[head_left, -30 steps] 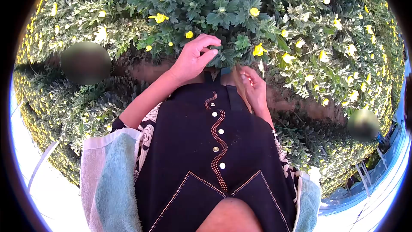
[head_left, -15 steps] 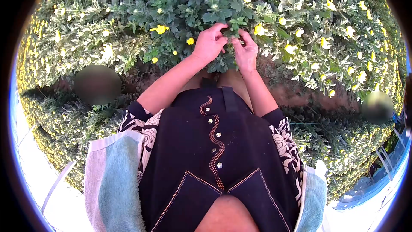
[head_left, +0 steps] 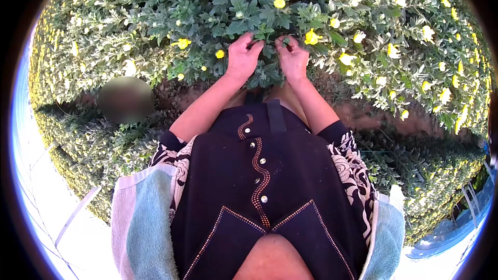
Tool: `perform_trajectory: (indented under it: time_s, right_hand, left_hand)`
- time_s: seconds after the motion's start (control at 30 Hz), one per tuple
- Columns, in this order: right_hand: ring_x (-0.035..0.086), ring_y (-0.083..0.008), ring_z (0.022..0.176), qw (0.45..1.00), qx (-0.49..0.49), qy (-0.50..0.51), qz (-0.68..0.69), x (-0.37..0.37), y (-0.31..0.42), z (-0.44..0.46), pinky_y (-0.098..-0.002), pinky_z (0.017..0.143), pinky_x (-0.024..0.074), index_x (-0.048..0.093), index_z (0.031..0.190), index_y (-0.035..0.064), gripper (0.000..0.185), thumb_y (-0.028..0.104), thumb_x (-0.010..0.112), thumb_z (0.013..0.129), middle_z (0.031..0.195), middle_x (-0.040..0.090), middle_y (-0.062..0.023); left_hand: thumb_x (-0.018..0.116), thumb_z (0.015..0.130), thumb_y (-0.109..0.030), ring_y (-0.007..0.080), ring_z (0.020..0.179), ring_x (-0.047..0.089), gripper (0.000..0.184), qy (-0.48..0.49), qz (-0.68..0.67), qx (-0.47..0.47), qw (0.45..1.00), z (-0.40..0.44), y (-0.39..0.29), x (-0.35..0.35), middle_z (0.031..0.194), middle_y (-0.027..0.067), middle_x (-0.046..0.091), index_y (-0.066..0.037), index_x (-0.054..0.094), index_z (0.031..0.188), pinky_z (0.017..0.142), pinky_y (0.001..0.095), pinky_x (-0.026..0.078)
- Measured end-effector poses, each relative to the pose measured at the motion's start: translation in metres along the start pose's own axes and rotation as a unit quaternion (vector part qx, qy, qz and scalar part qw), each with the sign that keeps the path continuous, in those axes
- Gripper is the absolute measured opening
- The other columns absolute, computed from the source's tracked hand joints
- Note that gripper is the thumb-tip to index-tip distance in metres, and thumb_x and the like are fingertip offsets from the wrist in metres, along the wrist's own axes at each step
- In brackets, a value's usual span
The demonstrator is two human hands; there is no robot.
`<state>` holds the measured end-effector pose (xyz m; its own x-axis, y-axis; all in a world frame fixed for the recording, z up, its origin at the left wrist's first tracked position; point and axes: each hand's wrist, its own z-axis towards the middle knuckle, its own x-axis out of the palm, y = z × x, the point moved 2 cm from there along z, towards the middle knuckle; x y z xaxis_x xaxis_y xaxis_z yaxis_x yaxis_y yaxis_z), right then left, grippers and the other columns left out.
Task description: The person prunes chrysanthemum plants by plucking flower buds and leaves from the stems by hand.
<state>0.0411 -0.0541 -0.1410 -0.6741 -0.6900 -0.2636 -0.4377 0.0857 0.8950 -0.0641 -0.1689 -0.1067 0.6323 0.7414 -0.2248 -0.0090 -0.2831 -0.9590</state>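
Note:
Both my hands are among the leafy chrysanthemum plants (head_left: 244,13) with lobed green leaves and yellow blooms. Thumb and fingers of my left hand (head_left: 243,61) close around a leafy chrysanthemum shoot (head_left: 263,31); the exact grip point is partly hidden by leaves. Just to the right, my right hand (head_left: 294,62) pinches a small green sprig (head_left: 286,42) between thumb and forefinger, a little apart from the shoot. A yellow bloom (head_left: 312,37) sits close by the right hand's knuckles, and another yellow flower (head_left: 220,54) lies left of my left hand.
Dense flowering rows spread to both sides. A strip of brown soil (head_left: 358,115) runs between the row in front and the row behind me. A striped towel (head_left: 148,223) hangs over my arm side, and blue sheeting (head_left: 451,238) shows at the lower right edge.
My right hand has drawn slightly away from the left, with a small green sprig now visible in its fingertips. The view has shifted a little, and the flowers appear further left near the centre.

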Motion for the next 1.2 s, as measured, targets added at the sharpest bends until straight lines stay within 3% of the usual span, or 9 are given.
perform_trajectory:
  time_s: [0.17, 0.23, 0.3, 0.5, 0.57, 0.73, 0.77, 0.83, 1.2]
  right_hand:
    - [0.066, -0.0361, 0.087, 0.953, 0.017, -0.025, -0.300, -0.018, -0.030, 0.030, -0.0459, 0.080, 0.0507, 0.068, 0.109, 0.0147, 0.029, 0.033, 0.063, 0.087, 0.097, 0.069, -0.0167]
    - [0.067, -0.0270, 0.085, 0.963, 0.029, 0.024, -0.268, -0.026, -0.002, 0.032, -0.0396, 0.078, 0.0527, 0.067, 0.113, 0.0130, 0.027, 0.023, 0.064, 0.088, 0.101, 0.070, -0.0126]
    - [0.065, -0.0139, 0.083, 0.963, -0.014, 0.218, 0.157, -0.022, 0.021, 0.021, -0.0309, 0.075, 0.0526, 0.068, 0.113, 0.0097, 0.027, 0.008, 0.063, 0.087, 0.101, 0.071, -0.0035]
    - [0.056, -0.0045, 0.074, 0.956, 0.008, 0.260, 0.135, -0.017, 0.019, 0.031, -0.0219, 0.060, 0.0472, 0.071, 0.107, 0.0079, 0.019, 0.007, 0.066, 0.089, 0.088, 0.066, 0.0033]
    - [0.058, -0.0079, 0.073, 0.976, 0.084, 0.196, 0.031, -0.016, 0.011, 0.039, -0.0262, 0.062, 0.0498, 0.072, 0.107, 0.0063, 0.019, 0.009, 0.068, 0.088, 0.084, 0.069, 0.0015]
    - [0.063, -0.0129, 0.065, 0.897, -0.187, 0.027, -0.399, -0.011, 0.000, 0.059, -0.0284, 0.059, 0.0506, 0.069, 0.096, 0.0052, 0.014, 0.007, 0.069, 0.082, 0.077, 0.069, -0.0013]
    - [0.063, -0.0129, 0.065, 0.895, -0.196, 0.033, -0.399, -0.008, 0.000, 0.065, -0.0284, 0.059, 0.0506, 0.069, 0.096, 0.0052, 0.014, 0.007, 0.069, 0.082, 0.077, 0.069, -0.0013]
    - [0.064, -0.0131, 0.077, 0.965, 0.020, 0.247, 0.085, 0.003, 0.013, 0.059, -0.0291, 0.064, 0.0509, 0.069, 0.087, 0.0016, 0.009, -0.003, 0.066, 0.079, 0.081, 0.069, -0.0036]
    - [0.058, -0.0114, 0.087, 0.962, -0.003, 0.273, -0.020, 0.046, 0.037, 0.066, -0.0274, 0.078, 0.0474, 0.062, 0.111, 0.0028, 0.041, 0.011, 0.079, 0.075, 0.096, 0.064, 0.0003]
  left_hand:
    - [0.064, 0.086, -0.007, 0.0086, 0.069, 0.057, 0.018, 0.007, -0.017, -0.035, 0.999, -0.009, 0.010, -0.004, 0.083, 0.0075, 0.067, -0.001, 0.065, 0.103, 0.064, 0.0267, 0.047]
    - [0.064, 0.086, -0.007, 0.0116, 0.067, 0.058, 0.020, 0.001, 0.011, -0.033, 0.999, -0.007, 0.012, -0.006, 0.083, 0.0093, 0.067, -0.002, 0.065, 0.105, 0.064, 0.0282, 0.048]
    - [0.064, 0.085, -0.008, 0.0159, 0.068, 0.061, 0.021, 0.014, 0.024, 0.020, 0.999, -0.011, 0.001, -0.004, 0.085, 0.0114, 0.067, -0.002, 0.065, 0.105, 0.065, 0.0298, 0.050]
    - [0.061, 0.081, -0.005, 0.0265, 0.079, 0.066, 0.024, 0.007, 0.047, 0.025, 0.999, -0.017, -0.005, -0.002, 0.094, 0.0137, 0.067, -0.004, 0.066, 0.104, 0.072, 0.0323, 0.051]
    - [0.060, 0.082, 0.000, 0.0117, 0.073, 0.059, 0.026, 0.034, 0.088, 0.075, 0.993, -0.020, -0.013, -0.004, 0.088, 0.0067, 0.064, -0.004, 0.066, 0.107, 0.067, 0.0268, 0.048]
    - [0.061, 0.080, -0.002, 0.0221, 0.077, 0.063, 0.029, 0.050, 0.128, 0.088, 0.987, -0.032, -0.011, -0.006, 0.098, 0.0082, 0.066, -0.007, 0.065, 0.109, 0.071, 0.0297, 0.050]
    - [0.061, 0.080, -0.002, 0.0221, 0.077, 0.063, 0.029, 0.039, 0.128, 0.088, 0.987, -0.033, -0.011, -0.009, 0.098, 0.0082, 0.066, -0.007, 0.065, 0.109, 0.071, 0.0297, 0.050]
    - [0.061, 0.080, -0.003, 0.0234, 0.080, 0.064, 0.030, 0.088, 0.111, 0.064, 0.988, -0.039, -0.016, -0.012, 0.104, 0.0086, 0.065, -0.007, 0.065, 0.110, 0.073, 0.0305, 0.051]
    - [0.061, 0.088, -0.009, 0.0289, 0.083, 0.064, 0.013, -0.092, 0.058, 0.044, 0.993, -0.038, -0.008, -0.045, 0.088, 0.0150, 0.064, 0.000, 0.061, 0.097, 0.074, 0.0344, 0.051]
